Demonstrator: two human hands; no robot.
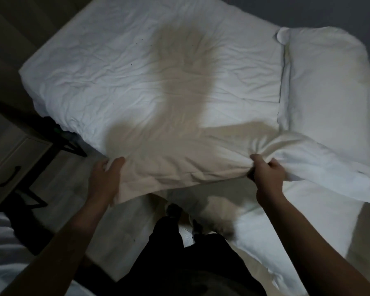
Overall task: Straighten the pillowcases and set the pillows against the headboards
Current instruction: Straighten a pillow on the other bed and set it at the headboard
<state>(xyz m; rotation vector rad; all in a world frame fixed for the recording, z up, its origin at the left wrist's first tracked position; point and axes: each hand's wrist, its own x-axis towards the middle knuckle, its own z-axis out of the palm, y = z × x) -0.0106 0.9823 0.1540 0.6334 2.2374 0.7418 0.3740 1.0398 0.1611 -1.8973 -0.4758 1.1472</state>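
Observation:
A large white pillow point(150, 86) in a wrinkled pillowcase is held up in front of me over the bed. My left hand point(106, 178) grips its near left corner. My right hand point(267, 174) is bunched tightly around the fabric at its near right corner. A second white pillow point(327, 82) lies at the right, touching the held one along a seam. My shadow falls across the middle of the held pillow.
The white bed sheet point(276, 227) spreads below and right of my hands. A nightstand point(11, 154) with a dark handle stands at the left. Another bed's white cover point(2, 253) shows at the lower left. My dark trousers point(179, 253) are below.

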